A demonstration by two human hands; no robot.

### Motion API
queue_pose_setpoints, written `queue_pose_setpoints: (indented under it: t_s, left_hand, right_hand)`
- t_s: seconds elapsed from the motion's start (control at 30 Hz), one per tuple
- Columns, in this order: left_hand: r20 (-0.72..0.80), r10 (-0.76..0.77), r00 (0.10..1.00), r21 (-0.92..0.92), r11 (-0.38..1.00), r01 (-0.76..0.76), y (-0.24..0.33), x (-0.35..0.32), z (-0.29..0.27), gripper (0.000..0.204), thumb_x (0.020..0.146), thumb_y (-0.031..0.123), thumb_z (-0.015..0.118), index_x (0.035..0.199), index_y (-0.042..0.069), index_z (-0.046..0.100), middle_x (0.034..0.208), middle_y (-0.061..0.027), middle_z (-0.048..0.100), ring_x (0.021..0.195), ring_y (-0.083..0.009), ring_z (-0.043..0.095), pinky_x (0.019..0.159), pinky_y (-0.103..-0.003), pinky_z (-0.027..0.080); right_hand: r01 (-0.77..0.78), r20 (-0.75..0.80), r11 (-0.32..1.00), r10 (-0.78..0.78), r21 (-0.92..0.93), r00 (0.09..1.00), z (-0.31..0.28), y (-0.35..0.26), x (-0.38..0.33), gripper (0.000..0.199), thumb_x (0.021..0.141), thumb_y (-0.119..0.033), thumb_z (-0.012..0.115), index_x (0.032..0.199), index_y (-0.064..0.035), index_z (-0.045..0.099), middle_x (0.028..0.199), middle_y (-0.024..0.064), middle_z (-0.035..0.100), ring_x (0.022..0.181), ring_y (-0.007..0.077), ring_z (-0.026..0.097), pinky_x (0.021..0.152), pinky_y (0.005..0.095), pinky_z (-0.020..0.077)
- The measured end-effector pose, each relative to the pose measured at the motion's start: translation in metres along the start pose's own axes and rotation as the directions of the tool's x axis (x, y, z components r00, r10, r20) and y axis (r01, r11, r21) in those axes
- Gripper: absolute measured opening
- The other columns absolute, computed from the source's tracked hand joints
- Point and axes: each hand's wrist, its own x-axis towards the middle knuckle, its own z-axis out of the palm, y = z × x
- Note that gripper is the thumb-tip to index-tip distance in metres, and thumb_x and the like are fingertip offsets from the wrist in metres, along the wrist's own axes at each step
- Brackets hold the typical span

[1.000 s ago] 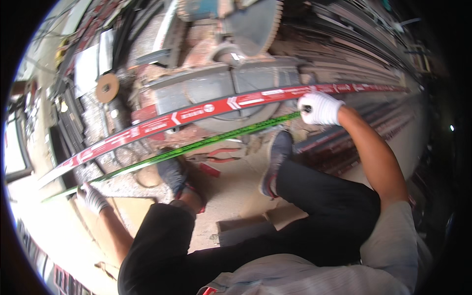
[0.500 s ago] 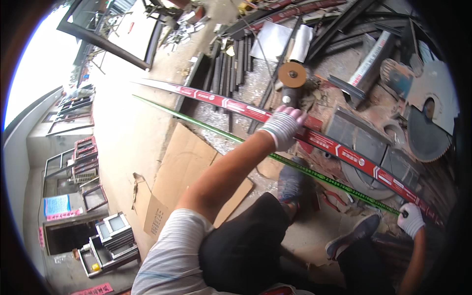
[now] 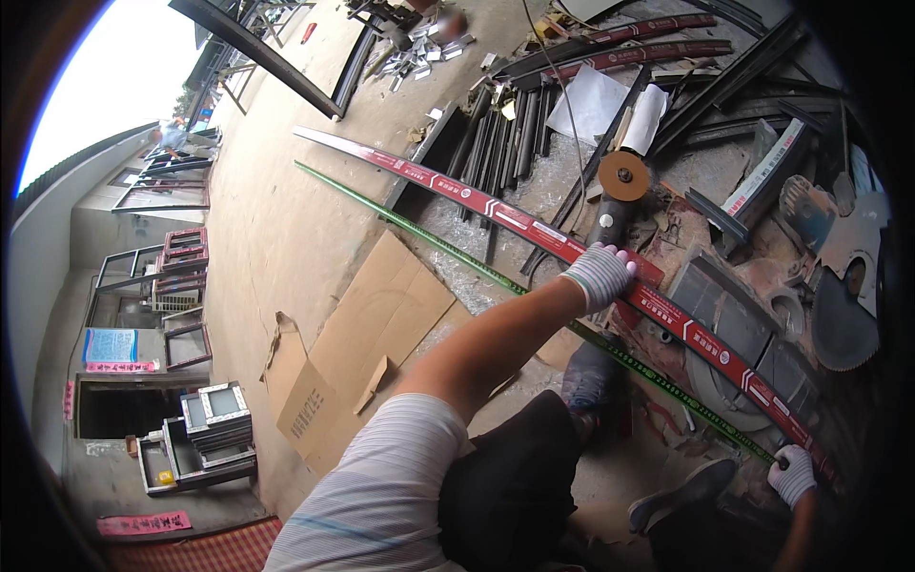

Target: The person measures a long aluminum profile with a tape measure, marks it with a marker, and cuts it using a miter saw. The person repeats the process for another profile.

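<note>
A long red metal strip (image 3: 496, 212) with white markings bends across the yard floor, and a thin green strip (image 3: 419, 232) runs beside it. My right hand (image 3: 600, 272), in a white knit glove, reaches out on a bare forearm and closes over the red strip near an angle grinder (image 3: 615, 195). My left hand (image 3: 791, 474), also gloved, grips the near end of the red strip at the lower right, where the green strip ends too. Both strips pass over a cut-off saw (image 3: 753, 334) between my hands. My dark trousers and shoes (image 3: 681, 496) are below.
Flattened cardboard (image 3: 367, 324) lies on the concrete to the left. Dark metal bars (image 3: 510, 133) and profiles are piled at the top, with white sheets (image 3: 596, 100) among them. Window frames (image 3: 195, 429) are stacked at the far left. Saw discs (image 3: 843, 324) sit at the right.
The view has swung from the saw toward the open yard. My right hand has stayed on the red strip and my left hand on its end; both strips look unmoved.
</note>
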Motion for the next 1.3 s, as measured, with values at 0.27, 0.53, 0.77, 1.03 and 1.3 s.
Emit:
queue_pose_setpoints:
  t_s: [0.27, 0.53, 0.77, 1.03, 1.3]
  left_hand:
    - [-0.015, -0.009, 1.0, -0.019, 1.0, 0.009, -0.011, -0.007, -0.004, 0.017, 0.095, 0.019, 0.055, 0.098, 0.006, 0.065, 0.096, -0.0156, 0.066, 0.096, -0.0348, 0.067, 0.083, -0.049, 0.052]
    - [-0.021, -0.07, 0.997, 0.039, 0.997, 0.07, -0.072, -0.035, -0.005, 0.016, 0.09, 0.021, 0.062, 0.099, 0.007, 0.064, 0.094, -0.0154, 0.066, 0.094, -0.0362, 0.067, 0.088, -0.049, 0.051]
    - [0.018, -0.12, 0.993, 0.065, 0.991, 0.119, -0.109, -0.049, -0.011, 0.028, 0.083, 0.021, 0.075, 0.106, 0.01, 0.063, 0.1, -0.0138, 0.065, 0.104, -0.0352, 0.064, 0.096, -0.049, 0.048]
    - [0.038, -0.237, 0.971, 0.117, 0.966, 0.231, -0.115, -0.063, -0.022, 0.021, 0.091, 0.018, 0.064, 0.11, 0.01, 0.064, 0.106, -0.0144, 0.066, 0.109, -0.0344, 0.063, 0.105, -0.046, 0.044]
    - [-0.119, -0.268, 0.956, 0.046, 0.96, 0.275, -0.107, -0.049, -0.004, 0.041, 0.079, 0.019, 0.075, 0.116, 0.007, 0.063, 0.111, -0.016, 0.065, 0.115, -0.0357, 0.061, 0.115, -0.051, 0.036]
  right_hand:
    - [0.072, -0.062, 0.997, -0.073, -0.029, 0.995, -0.003, -0.002, -0.001, 0.016, 0.064, -0.007, 0.071, 0.079, -0.0034, 0.065, 0.079, 0.0173, 0.066, 0.078, 0.0368, 0.067, 0.073, 0.0436, 0.0551]
    - [-0.036, 0.038, 0.999, 0.036, -0.007, 0.999, -0.012, -0.03, -0.002, 0.015, 0.069, -0.01, 0.072, 0.082, -0.0042, 0.067, 0.082, 0.0183, 0.066, 0.08, 0.0365, 0.067, 0.075, 0.045, 0.0556]
    - [-0.077, 0.133, 0.997, 0.08, -0.023, 0.988, -0.028, -0.046, 0.001, 0.016, 0.071, -0.015, 0.071, 0.082, -0.0034, 0.07, 0.083, 0.0193, 0.068, 0.083, 0.0369, 0.068, 0.079, 0.045, 0.0569]
    - [-0.055, 0.168, 0.996, 0.042, 0.074, 0.985, -0.033, -0.061, 0.01, 0.017, 0.074, -0.016, 0.07, 0.085, -0.0024, 0.073, 0.084, 0.0204, 0.069, 0.081, 0.0369, 0.067, 0.079, 0.0429, 0.0562]
    - [0.0, 0.002, 0.999, 0.001, -0.036, 1.0, 0.003, -0.014, -0.016, 0.01, 0.067, -0.011, 0.071, 0.076, -0.0073, 0.069, 0.082, 0.0179, 0.068, 0.081, 0.0383, 0.068, 0.076, 0.0462, 0.0565]
